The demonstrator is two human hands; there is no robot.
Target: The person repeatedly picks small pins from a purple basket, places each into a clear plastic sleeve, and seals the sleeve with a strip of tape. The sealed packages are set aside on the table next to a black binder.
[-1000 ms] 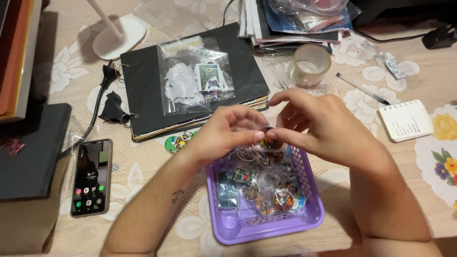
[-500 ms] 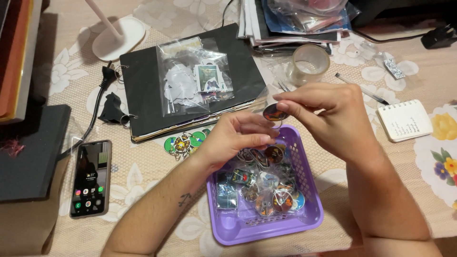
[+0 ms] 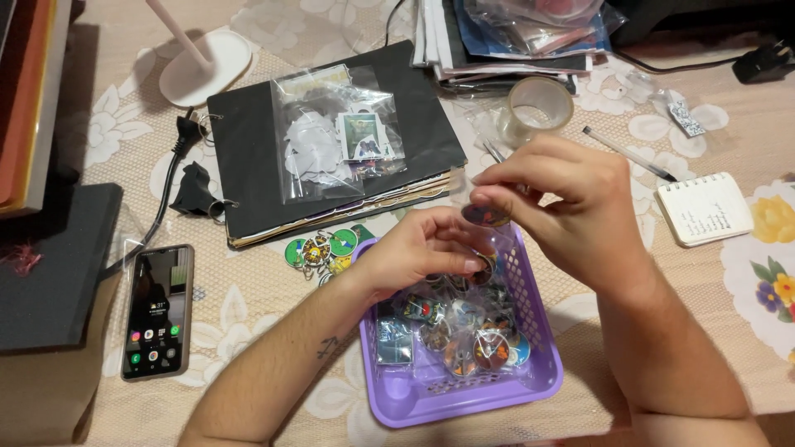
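A purple plastic basket [image 3: 431, 396] sits on the table in front of me, filled with several round printed badges in clear wrappers. My right hand [image 3: 563, 207] hovers above the basket's far edge and pinches one round badge [image 3: 485, 215] between thumb and fingers. My left hand [image 3: 418, 252] rests over the basket's near-left part, its fingertips closed on a small round piece [image 3: 483, 269] among the badges. The two hands are close but apart.
A few green round badges [image 3: 319, 248] lie left of the basket. A black binder [image 3: 248, 157] carries a clear bag of stickers [image 3: 335, 136]. A phone [image 3: 157, 310], a tape roll [image 3: 540, 108], a notepad [image 3: 704, 209], a pen [image 3: 629, 153], a lamp base [image 3: 207, 66] and stacked papers surround them.
My right hand has lifted a badge up and away from my left hand, which dropped lower into the basket. The green badges left of the basket are now uncovered.
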